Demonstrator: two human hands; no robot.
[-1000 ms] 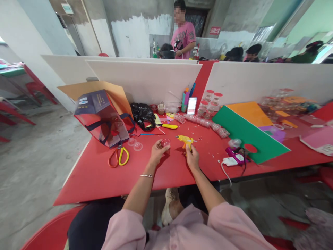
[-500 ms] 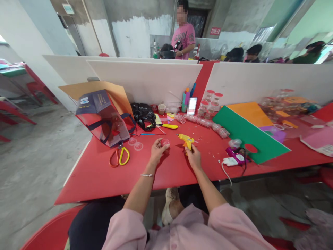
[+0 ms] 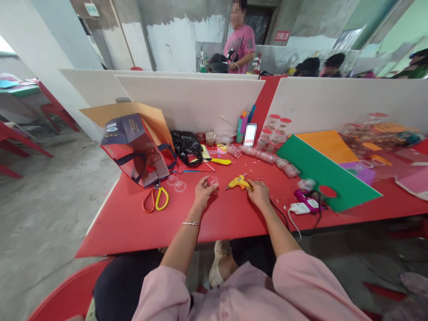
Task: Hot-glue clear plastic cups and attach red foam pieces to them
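A: What changes at our red table (image 3: 133, 227)?

B: The yellow glue gun (image 3: 238, 182). Half a second ago our right hand grips its handle; now it appears to lie on its side on the tabletop, nozzle angled left, our right hand (image 3: 259, 192) just to its right.

A: Do our right fingers let go?

B: We cannot tell for certain. They are bent, tips at the handle end, touching it or nearly so; any pinch is hidden.

A: And our left hand (image 3: 203, 192)?

B: It stays left of the glue gun, thumb and fingers pinching a small clear plastic cup (image 3: 212, 181). The cup is near the nozzle, apart from it.

A: What does that mean for our work?

B: In our judgement, the gun is out of use for now, and the cup is our one sure hold.

A: What surrounds the glue gun?

B: Two clear domes (image 3: 179, 186) and scissors (image 3: 157, 199) farther left, a yellow knife (image 3: 220, 161) behind, a purple power strip (image 3: 306, 197) well to the right.
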